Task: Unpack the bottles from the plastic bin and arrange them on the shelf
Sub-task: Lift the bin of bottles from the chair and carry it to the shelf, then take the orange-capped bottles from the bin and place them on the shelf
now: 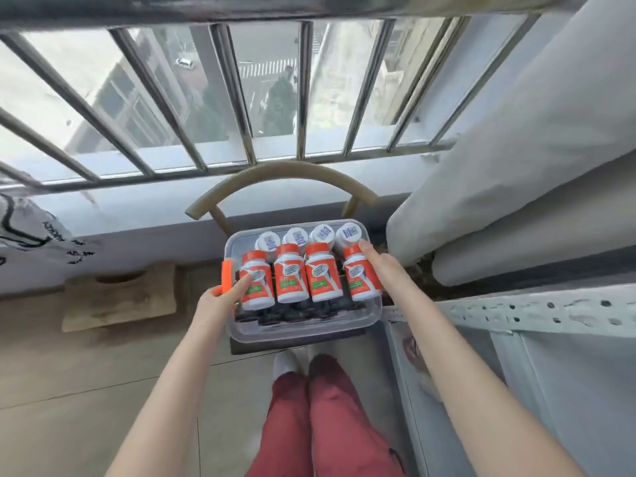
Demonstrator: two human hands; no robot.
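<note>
Carefully now: lift the end bottle straight up

Eight bottles (292, 277) sit packed in the plastic bin (303, 333), the front row tilted and the back row cap-up, on a chair (282, 180) below the window bars (241, 108). My right hand (377, 266) curls round the rightmost bottle (359, 284). My left hand (220, 297) pinches the orange latch (228, 273), one finger on the leftmost bottle (256, 287). I'd brace the bin, lift the bottle clear of its neighbours, then carry it right to the shelf (516, 315).

Reaches fwd w/ both arms bare. Grips orange latch (227, 275) w/ L hand (220, 299), fingers extended; wraps R hand (377, 266) round rightmost bottle (359, 287).
</note>
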